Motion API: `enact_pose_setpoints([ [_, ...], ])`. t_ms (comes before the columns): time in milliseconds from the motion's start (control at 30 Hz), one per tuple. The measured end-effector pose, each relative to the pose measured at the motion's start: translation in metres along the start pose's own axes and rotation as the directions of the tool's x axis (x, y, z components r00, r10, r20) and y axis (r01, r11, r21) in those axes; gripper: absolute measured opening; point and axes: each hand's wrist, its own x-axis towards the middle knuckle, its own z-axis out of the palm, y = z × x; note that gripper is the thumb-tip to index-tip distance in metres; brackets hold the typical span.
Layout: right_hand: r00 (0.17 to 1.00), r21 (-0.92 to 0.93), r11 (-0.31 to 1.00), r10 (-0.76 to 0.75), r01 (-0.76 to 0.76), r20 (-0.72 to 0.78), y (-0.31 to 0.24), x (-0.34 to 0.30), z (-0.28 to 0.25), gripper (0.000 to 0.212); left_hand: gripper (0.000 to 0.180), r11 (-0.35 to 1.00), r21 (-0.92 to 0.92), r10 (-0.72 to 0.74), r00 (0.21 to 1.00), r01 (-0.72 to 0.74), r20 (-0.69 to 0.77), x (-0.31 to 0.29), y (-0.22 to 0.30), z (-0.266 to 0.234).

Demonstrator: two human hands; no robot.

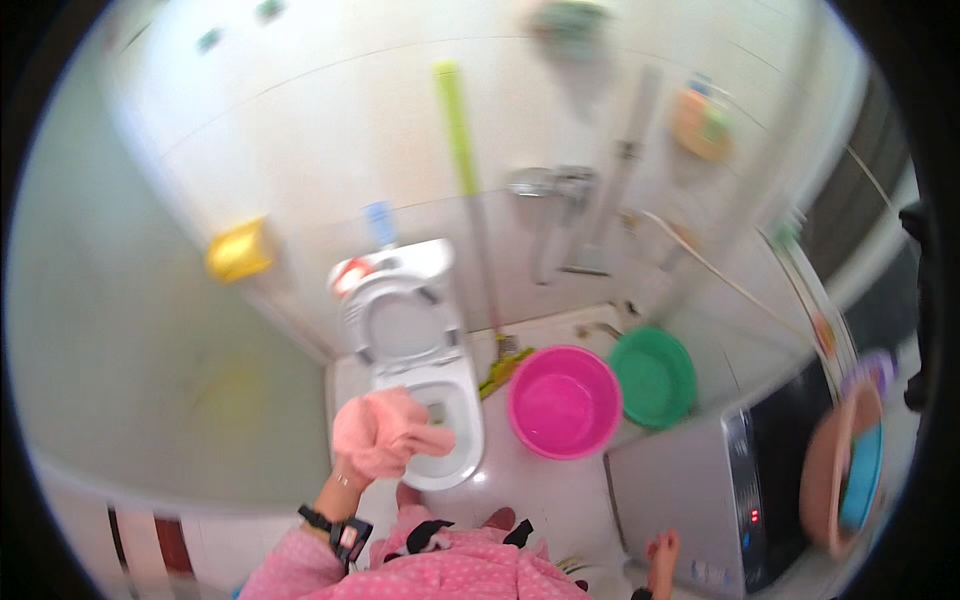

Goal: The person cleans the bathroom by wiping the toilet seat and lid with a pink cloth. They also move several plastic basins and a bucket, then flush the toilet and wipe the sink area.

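A bunched pink cloth is gripped in my left hand, and its folds hide most of my fingers. The hand is raised in front of the toilet, so the cloth overlaps the bowl's left side in the picture. Both toilet lid and seat stand raised. My right hand hangs low beside the grey washing machine. Nothing shows in it; its fingers are loosely bent, with a gap between them.
A pink basin and a green basin sit on the floor right of the toilet. A green-handled mop leans on the wall. A brown basin rests on the washing machine. A yellow box hangs at left.
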Motion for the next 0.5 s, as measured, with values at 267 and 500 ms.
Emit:
enact_pose_setpoints([
  [267, 0.923, -0.270, 0.963, 0.100, 0.004, 0.372, 0.012, -0.035, 0.105, 0.028, 0.025, 0.797, 0.135, 0.591, 0.714, -0.589, -0.374, -0.085, 0.145, -0.119],
  [500, 0.766, -0.628, 0.664, 0.128, 0.405, 0.630, 0.016, -0.084, 0.256, 0.037, 0.014, -0.389, 0.893, 0.917, 0.189, 0.225, 0.352, -0.047, 0.366, -0.114],
])
